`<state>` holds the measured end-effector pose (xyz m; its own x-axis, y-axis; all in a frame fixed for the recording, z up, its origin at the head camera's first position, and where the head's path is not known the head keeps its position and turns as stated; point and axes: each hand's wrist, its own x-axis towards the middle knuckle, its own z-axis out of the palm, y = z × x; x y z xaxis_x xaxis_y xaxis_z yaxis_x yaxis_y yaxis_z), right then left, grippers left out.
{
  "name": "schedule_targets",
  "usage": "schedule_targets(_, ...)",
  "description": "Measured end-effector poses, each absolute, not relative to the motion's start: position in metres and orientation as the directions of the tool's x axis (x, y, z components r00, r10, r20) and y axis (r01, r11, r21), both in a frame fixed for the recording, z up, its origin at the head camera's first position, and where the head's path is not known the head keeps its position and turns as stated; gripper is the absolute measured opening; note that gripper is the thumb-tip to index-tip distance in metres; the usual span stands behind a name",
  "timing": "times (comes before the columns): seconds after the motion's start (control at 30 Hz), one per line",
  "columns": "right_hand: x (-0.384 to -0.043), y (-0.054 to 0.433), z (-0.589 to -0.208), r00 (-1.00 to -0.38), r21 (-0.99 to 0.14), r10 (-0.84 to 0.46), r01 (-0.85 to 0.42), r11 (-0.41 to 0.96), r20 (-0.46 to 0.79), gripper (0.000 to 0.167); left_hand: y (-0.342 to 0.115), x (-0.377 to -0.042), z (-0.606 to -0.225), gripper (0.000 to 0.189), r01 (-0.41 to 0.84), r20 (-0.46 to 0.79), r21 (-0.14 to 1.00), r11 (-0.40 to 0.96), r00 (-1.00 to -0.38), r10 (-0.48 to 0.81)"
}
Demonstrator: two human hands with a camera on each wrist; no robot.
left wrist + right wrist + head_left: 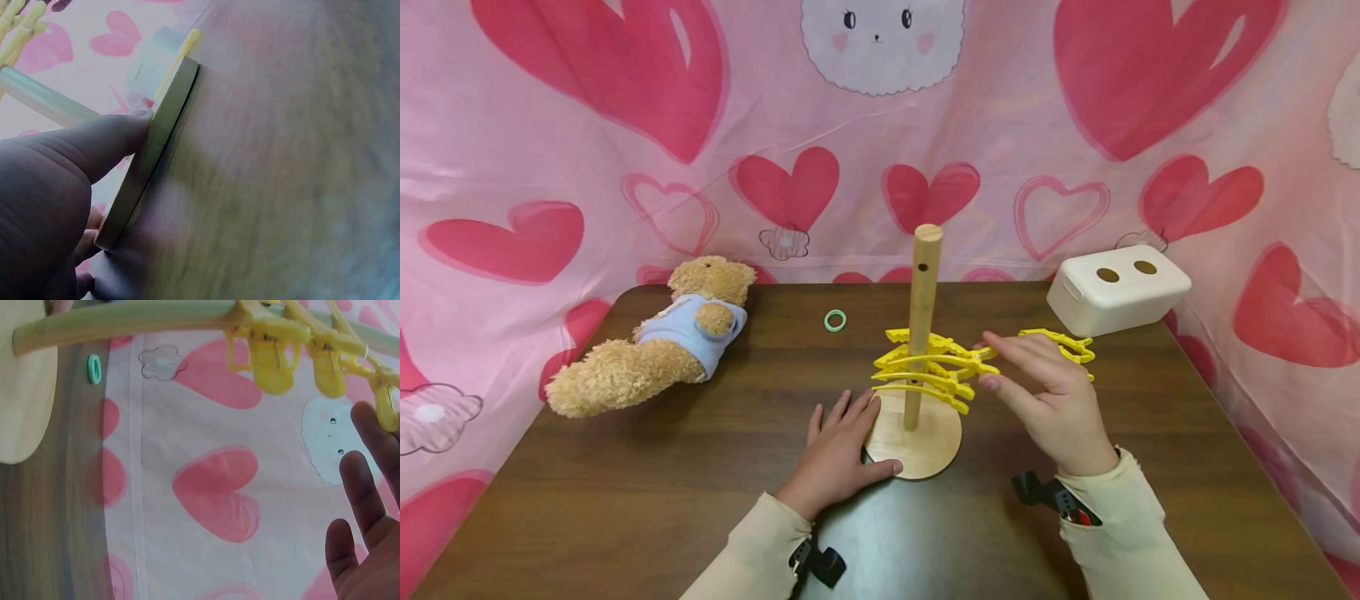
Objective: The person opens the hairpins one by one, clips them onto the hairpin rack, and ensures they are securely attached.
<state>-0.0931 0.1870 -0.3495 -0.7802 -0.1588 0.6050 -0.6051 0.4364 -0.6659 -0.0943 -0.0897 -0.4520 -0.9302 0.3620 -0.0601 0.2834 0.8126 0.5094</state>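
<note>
A wooden pole (923, 292) rises from a round wooden base (936, 454) on the table. Three yellow spring clips (272, 365) sit across the pole, handles toward the right. My left hand (842, 458) is spread beside the base, its index finger and thumb touching the disc; in the left wrist view the thumb presses at the disc's edge (150, 156). Close to the handles of the uppermost clip (385, 409) is my right hand (1052, 400), index finger and thumb apart on either side. Other fingers extend loosely in the right wrist view, where the thumb is out of frame.
More yellow clips (1078, 343) lie on the table, partly hidden behind the right hand. A white box with two round holes (1120, 292) stands at the back right. A teddy bear (688, 333) lies left; a green ring (835, 321) rests near the back. A pink heart-print cloth hangs behind.
</note>
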Motion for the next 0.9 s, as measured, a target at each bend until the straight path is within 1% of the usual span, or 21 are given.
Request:
schedule_targets(0.1,-0.094,0.184,-0.352,-0.774,-0.656,-0.186,-0.618,0.434,0.606,0.060,-0.091,-0.093,-0.454,0.097,0.275,-0.070,0.504,0.819,-0.932,0.356)
schedule_targets(0.2,-0.096,0.179,-0.354,-0.752,-0.624,-0.211,-0.643,0.443,0.625,0.059,-0.092,-0.094,-0.455,0.096,0.268,-0.070,0.501,0.823,-0.935,0.347)
schedule_targets(0.3,-0.095,0.175,-0.354,-0.727,-0.595,-0.209,-0.665,0.452,0.654,0.060,-0.092,-0.095,-0.455,0.096,0.277,-0.062,0.507,0.816,-0.933,0.355)
schedule_targets(0.7,-0.093,0.173,-0.356,-0.743,-0.620,-0.174,-0.645,0.448,0.647,0.060,-0.089,-0.095,-0.455,0.097,0.274,-0.066,0.526,0.805,-0.931,0.360)
schedule_targets(0.9,-0.092,0.173,-0.358,-0.740,-0.623,-0.160,-0.645,0.442,0.654,0.060,-0.089,-0.096,-0.458,0.098,0.273,-0.066,0.531,0.803,-0.931,0.360)
